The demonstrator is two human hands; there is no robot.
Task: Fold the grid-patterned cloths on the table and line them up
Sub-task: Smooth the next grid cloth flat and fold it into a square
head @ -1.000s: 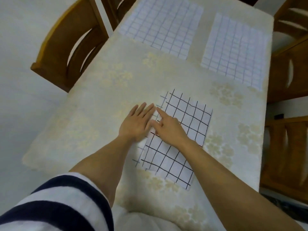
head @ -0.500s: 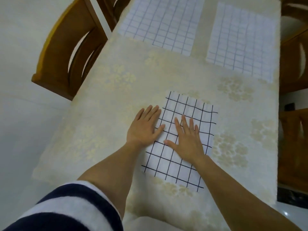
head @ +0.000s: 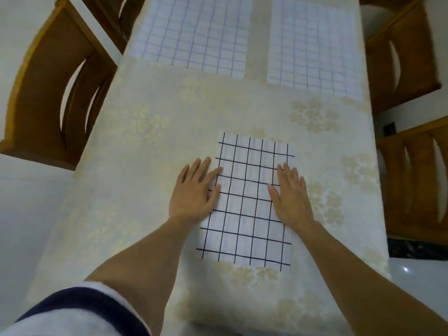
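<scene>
A folded white cloth with a black grid (head: 249,202) lies flat on the near middle of the table (head: 145,146). My left hand (head: 195,192) lies flat with straight fingers on the cloth's left edge, partly on the tablecloth. My right hand (head: 291,192) presses flat on the cloth's right edge. Two wider cloths with fine blue grids lie spread at the far end: one at the far left (head: 194,32), one at the far right (head: 315,47).
The table carries a cream tablecloth with pale flower prints. Wooden chairs stand at the left (head: 55,86) and along the right side (head: 407,52), with another at the near right (head: 417,180). White floor shows on both sides.
My right hand slid from the cloth's left part across to its right edge, fingers spreading flat. My left hand stayed on the left edge. The camera tilted, bringing the cloth squarer in view.
</scene>
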